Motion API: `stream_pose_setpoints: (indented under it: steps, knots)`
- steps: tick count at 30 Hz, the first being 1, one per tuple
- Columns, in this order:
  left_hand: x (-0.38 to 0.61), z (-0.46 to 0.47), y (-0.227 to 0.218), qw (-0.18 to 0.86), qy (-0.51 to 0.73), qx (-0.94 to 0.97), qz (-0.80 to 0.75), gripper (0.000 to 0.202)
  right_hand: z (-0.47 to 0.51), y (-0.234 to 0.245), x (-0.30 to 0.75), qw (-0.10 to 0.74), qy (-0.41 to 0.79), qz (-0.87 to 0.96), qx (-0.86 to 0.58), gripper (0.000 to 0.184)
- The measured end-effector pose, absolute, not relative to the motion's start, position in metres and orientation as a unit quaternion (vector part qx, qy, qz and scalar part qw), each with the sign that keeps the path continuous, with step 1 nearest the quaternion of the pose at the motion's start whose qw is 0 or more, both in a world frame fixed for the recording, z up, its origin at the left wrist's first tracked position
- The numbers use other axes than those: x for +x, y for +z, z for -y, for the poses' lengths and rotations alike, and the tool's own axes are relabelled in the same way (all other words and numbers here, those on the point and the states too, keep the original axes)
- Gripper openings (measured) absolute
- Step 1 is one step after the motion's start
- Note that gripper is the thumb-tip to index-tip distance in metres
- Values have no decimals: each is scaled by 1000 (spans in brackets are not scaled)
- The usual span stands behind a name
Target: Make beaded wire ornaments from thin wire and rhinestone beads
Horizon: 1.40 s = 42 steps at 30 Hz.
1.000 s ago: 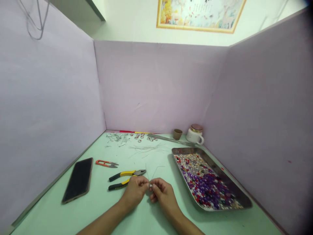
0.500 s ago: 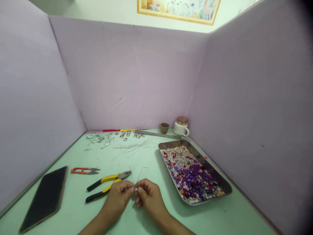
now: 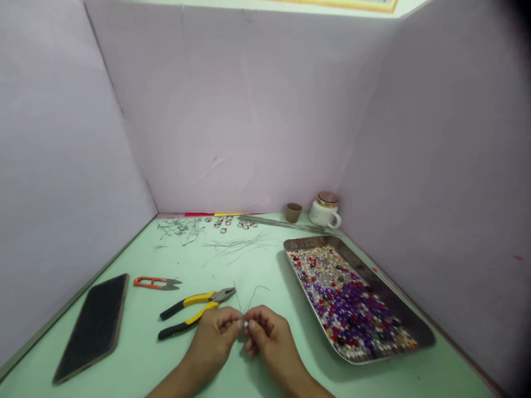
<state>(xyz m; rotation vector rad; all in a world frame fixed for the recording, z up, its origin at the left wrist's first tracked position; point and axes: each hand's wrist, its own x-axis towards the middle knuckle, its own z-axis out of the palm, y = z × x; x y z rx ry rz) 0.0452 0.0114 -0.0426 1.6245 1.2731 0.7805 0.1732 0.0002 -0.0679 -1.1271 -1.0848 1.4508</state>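
My left hand (image 3: 218,335) and my right hand (image 3: 271,338) meet at the front middle of the green table, fingertips almost touching. Between them is a small ring of beads (image 3: 245,324), pale where it shows and mostly covered by the fingers. Both hands pinch it. Two ends of thin wire (image 3: 250,300) rise from it, one nearly straight and the other bent over to the right. Just beyond my left hand lie pliers (image 3: 199,307) with yellow and black handles, their jaws pointing right.
To the right stands a metal tray (image 3: 332,348) of mixed beads. On the left lie a phone (image 3: 93,326) and orange thread snips (image 3: 157,283). Farther back are loose wires (image 3: 238,245), finished bead rings (image 3: 224,222), a wire bundle (image 3: 286,224), a brown cup (image 3: 293,212) and a lidded white mug (image 3: 324,211).
The camera view has tilted down and shifted left, so everything sits farther right in it. My hands keep the same pinch on the bead ring.
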Motion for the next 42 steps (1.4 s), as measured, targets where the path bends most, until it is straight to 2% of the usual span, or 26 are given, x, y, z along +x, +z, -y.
stream_pose_setpoints:
  steps: [8, 16, 42]
  knots:
    - [44, -11, -41, 435, 317, 661, -523, 22, -1, -67, 173, 478, 597, 449, -462, 23]
    - [44, -12, -43, 467, 324, 643, -514, 21, 0, -67, 174, 479, 593, 454, -463, 24]
    - [44, -12, -43, 459, 312, 643, -527, 19, 2, -64, 176, 474, 596, 453, -464, 15]
